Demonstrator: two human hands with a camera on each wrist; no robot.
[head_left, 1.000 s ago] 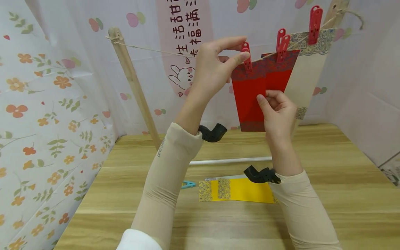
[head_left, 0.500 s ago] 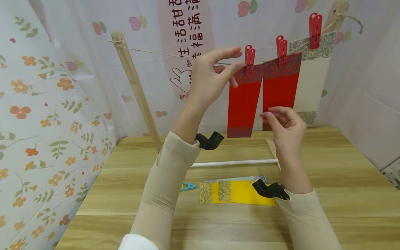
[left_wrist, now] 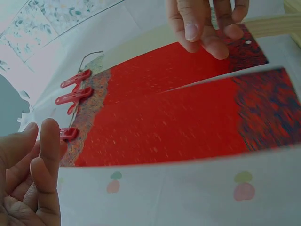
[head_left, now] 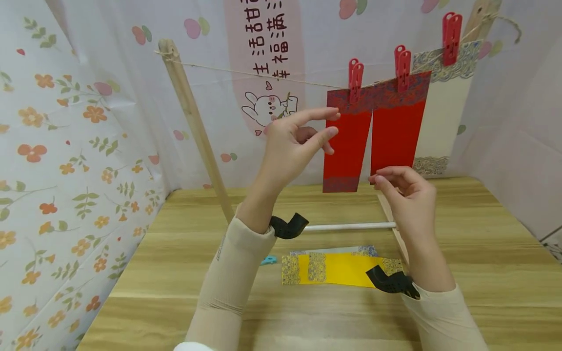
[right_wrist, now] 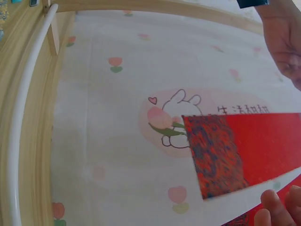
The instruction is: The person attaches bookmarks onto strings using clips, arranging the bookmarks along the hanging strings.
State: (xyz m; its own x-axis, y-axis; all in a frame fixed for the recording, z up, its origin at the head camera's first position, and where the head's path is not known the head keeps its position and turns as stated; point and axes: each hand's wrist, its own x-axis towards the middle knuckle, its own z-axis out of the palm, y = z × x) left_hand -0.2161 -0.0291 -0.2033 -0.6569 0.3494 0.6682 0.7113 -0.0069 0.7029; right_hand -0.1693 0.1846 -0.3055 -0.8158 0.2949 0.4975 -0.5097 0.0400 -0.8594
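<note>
Two red cards with patterned ends hang side by side from a string point(head_left: 250, 74). A red clothespin point(head_left: 356, 83) grips the top of the left red card point(head_left: 344, 151), and another clothespin point(head_left: 403, 70) the top of the right red card point(head_left: 395, 131). My left hand point(head_left: 294, 146) hovers by the left card's upper part, thumb and fingers apart, holding nothing. Beside the right card's lower corner is my right hand point(head_left: 408, 200), fingers loosely bent with nothing between them; in the left wrist view its fingertips point(left_wrist: 214, 47) overlap that card.
A cream card point(head_left: 443, 117) hangs farther right under a third clothespin point(head_left: 452, 39). Wooden posts point(head_left: 193, 122) carry the string, with a white rod point(head_left: 351, 226) low between them. On the table point(head_left: 333, 317) lie yellow cards point(head_left: 347, 268), a pale card behind them and a blue clip point(head_left: 269, 260).
My left hand has let go of the left clothespin and dropped lower. My right hand has released the left red card and moved down and right; that card now hangs freely.
</note>
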